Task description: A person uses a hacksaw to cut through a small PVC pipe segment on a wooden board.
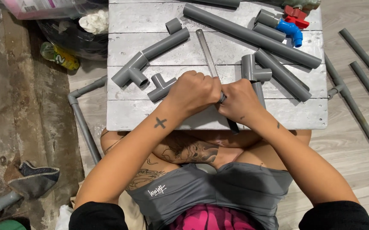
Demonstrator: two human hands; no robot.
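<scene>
both the left hand [192, 91] and the right hand [239, 101] are fisted tight around a short grey pipe [258, 90]. its long axis runs away from the person, the far end seated in a tee fitting [253, 70] on the white plank table [133, 115].

Head view, steeply down, close

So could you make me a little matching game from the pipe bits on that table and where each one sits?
Things:
1. blue elbow fitting
2. small grey ring
3. loose tee fitting
4. red valve handle

Places:
A. beside the left hand
B. far right corner
C. just under the red part
D. far side, above the pipe with a tee

Pairs: 1-C, 2-D, 3-A, 4-B
</scene>
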